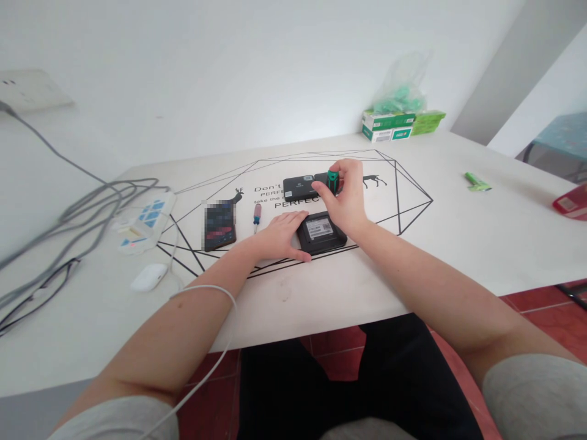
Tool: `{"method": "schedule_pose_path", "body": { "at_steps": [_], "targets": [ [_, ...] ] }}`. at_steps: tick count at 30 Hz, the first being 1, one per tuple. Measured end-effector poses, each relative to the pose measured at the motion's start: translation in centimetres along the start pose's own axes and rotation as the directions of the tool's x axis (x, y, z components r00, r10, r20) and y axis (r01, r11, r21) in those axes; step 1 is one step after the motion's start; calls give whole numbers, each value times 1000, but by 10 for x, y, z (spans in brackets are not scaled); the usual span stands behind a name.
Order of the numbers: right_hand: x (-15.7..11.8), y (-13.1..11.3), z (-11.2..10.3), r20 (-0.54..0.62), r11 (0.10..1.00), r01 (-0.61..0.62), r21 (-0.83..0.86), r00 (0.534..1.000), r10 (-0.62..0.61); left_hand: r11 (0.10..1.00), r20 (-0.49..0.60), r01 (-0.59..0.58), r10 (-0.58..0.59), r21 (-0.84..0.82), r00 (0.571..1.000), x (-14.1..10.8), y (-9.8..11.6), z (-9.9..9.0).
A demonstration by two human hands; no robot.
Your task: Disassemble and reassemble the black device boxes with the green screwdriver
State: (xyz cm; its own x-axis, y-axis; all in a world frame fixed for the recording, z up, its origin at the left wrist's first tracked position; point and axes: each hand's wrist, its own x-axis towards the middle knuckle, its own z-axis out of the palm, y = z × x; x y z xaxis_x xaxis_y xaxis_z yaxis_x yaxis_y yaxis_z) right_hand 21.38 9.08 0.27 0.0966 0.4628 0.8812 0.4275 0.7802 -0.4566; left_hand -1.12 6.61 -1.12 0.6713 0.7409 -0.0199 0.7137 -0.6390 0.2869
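My right hand (346, 189) is closed around the green and black handle of a screwdriver (333, 181). It is over the far right corner of a flat black plastic box (323, 246); the tool's tip is hidden. This box lies on the table with a white printed label (320, 228) facing up. Thumb and fingers of my left hand (284, 237) span the box's left side, touching its near and far corners. Just beyond it lies a second black piece (298, 188) with small stickers, partly behind my right hand. Another small screwdriver (257, 214) with a reddish and blue handle lies left of my left hand.
A phone (220, 225) lies on the left, near a white earbud case (149, 277), a power strip (147, 221) and tangled grey cables (92, 208). Green and white boxes (389, 120) with a plastic bag stand by the wall. A green item (477, 181) and a red object (572, 203) are rightward.
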Motion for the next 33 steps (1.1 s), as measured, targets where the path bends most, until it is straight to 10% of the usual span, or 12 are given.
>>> {"method": "schedule_pose_path", "body": {
  "at_steps": [14, 33],
  "targets": [
    [-1, -5, -3, 46, 968, -147, 205, 989, 141, 1000, 18, 21, -21, 8, 1000, 0, 3, -2],
    [5, -10, -9, 68, 997, -26, 70, 997, 21, 1000, -40, -29, 29, -12, 999, 1, -4, 3]
  ]
}}
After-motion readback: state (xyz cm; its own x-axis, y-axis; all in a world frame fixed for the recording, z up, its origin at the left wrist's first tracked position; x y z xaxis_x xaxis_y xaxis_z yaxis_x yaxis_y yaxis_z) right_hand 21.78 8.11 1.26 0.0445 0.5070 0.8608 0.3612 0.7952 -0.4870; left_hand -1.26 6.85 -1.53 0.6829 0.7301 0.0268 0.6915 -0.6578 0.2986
